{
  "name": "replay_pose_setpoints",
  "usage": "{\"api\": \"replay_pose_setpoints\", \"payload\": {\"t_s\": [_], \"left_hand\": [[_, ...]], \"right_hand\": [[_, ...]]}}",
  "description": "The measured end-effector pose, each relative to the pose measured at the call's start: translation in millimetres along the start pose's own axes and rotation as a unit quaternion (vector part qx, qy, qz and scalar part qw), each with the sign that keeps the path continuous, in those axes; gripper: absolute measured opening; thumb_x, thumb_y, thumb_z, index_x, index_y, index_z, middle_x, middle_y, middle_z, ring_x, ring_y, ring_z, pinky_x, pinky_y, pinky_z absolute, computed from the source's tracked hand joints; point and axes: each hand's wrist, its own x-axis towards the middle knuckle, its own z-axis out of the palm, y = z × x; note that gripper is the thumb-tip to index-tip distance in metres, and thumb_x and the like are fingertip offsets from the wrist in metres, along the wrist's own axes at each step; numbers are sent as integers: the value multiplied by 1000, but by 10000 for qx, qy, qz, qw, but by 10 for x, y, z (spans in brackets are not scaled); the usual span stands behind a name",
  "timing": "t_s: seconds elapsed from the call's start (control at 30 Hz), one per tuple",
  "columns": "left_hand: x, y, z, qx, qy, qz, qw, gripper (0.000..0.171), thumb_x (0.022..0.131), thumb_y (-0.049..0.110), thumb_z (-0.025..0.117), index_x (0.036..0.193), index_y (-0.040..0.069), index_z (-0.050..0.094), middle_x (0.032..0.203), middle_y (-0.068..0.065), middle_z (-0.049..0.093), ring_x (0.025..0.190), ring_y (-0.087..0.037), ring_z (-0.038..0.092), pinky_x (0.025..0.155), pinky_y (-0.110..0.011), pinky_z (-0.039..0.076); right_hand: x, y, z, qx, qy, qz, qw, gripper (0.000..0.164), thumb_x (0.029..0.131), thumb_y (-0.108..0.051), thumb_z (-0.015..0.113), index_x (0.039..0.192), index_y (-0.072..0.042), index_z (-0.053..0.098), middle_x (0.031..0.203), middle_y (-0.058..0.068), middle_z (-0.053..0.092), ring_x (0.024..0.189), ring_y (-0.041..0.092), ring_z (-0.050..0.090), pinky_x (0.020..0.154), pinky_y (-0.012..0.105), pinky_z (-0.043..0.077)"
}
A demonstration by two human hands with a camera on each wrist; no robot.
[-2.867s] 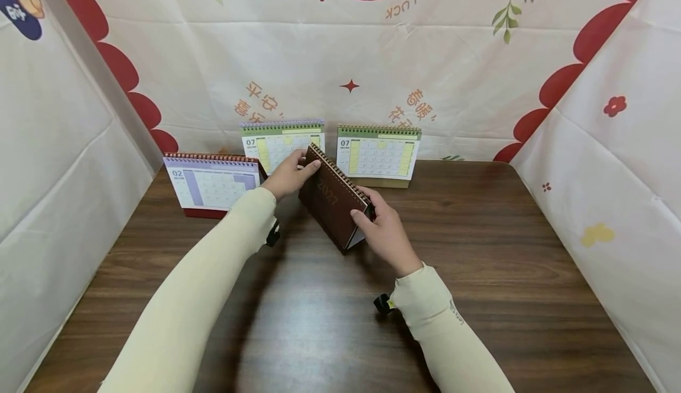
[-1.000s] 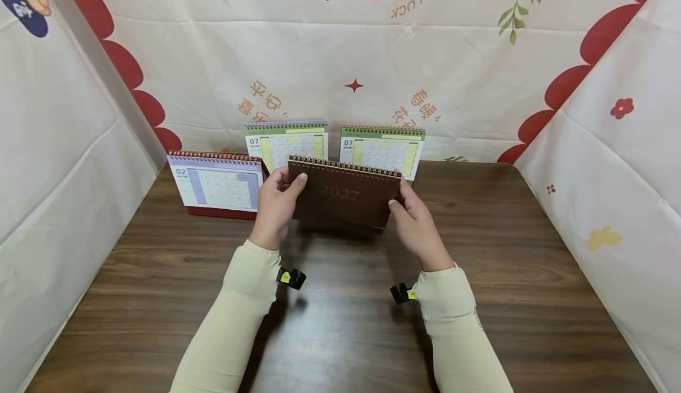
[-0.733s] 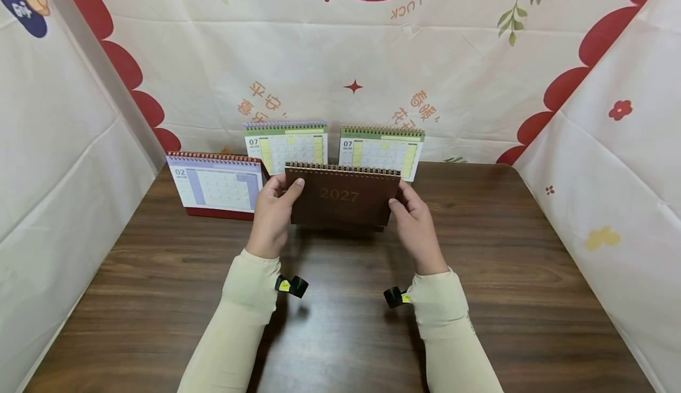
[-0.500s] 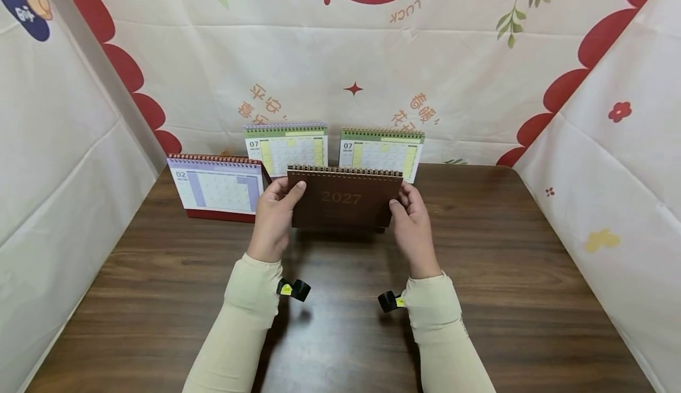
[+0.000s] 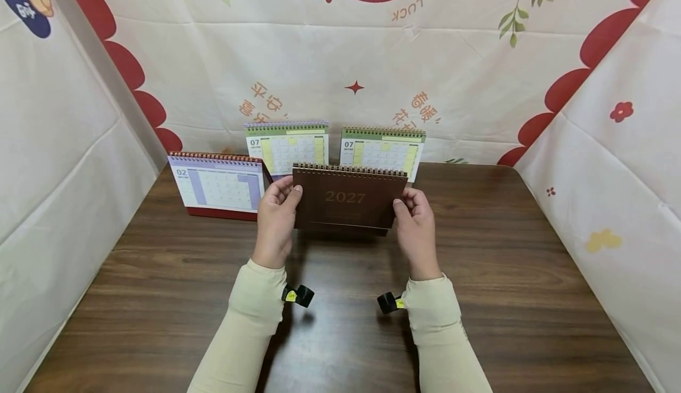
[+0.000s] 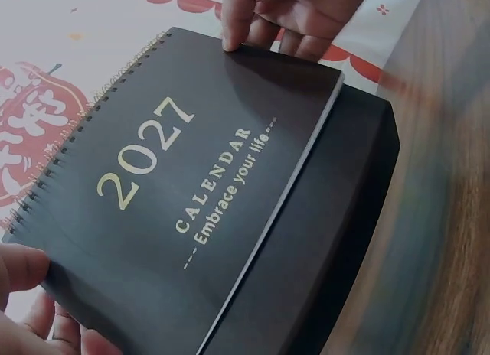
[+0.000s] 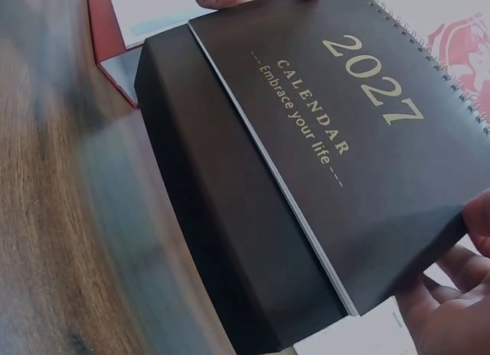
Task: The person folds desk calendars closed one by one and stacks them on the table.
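Over the wood-grain table (image 5: pixel 495 275), the brown calendar (image 5: pixel 348 198) stands upright between two hands, its 2027 cover squarely toward the person; I can't tell whether its base touches the wood. Behind it, the left green-topped calendar (image 5: pixel 289 145) and the right green-topped calendar (image 5: pixel 382 149) lose their lower parts to it. The red-based calendar (image 5: pixel 218 187) stands to the left. The left hand (image 5: pixel 273 224) pinches one side edge and the right hand (image 5: pixel 417 230) the other, thumbs on the cover, other fingers curled in around the edges, tips partly out of sight. Each wrist view cuts off its own hand. Nearly three seconds ago the cover sat slanted, one end swung toward the person.
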Motion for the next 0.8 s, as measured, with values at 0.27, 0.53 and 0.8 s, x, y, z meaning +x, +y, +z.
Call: {"api": "replay_pose_setpoints", "payload": {"t_s": [0.27, 0.53, 0.8], "left_hand": [[-19, -34, -43, 855, -298, 381, 9952, 43, 100, 11, 59, 142, 4, 53, 126, -14, 53, 109, -22, 49, 92, -36, 42], [-3, 2, -64, 1179, -295, 749, 9898, 38, 99, 15, 63, 135, 3, 59, 126, -13, 51, 114, -26, 49, 94, -40, 41], [28, 8, -79, 387, -507, 667, 9957, 24, 101, 11, 58, 122, 0, 55, 105, -6, 58, 99, -16, 51, 89, -31, 42]], "right_hand": [[0, 1, -27, -20, 70, -79, 9999, 16, 102, -1, 49, 116, 4, 54, 97, 8, 58, 79, 12, 49, 69, 22, 41], [-17, -5, -28, -110, 119, -131, 9998, 17, 100, 1, 53, 116, 4, 56, 94, 5, 60, 76, 7, 50, 69, 20, 42], [-1, -34, -49, -105, 67, -49, 9999, 31, 98, -1, 58, 129, -2, 56, 98, 7, 66, 81, 9, 58, 71, 20, 47]]}}
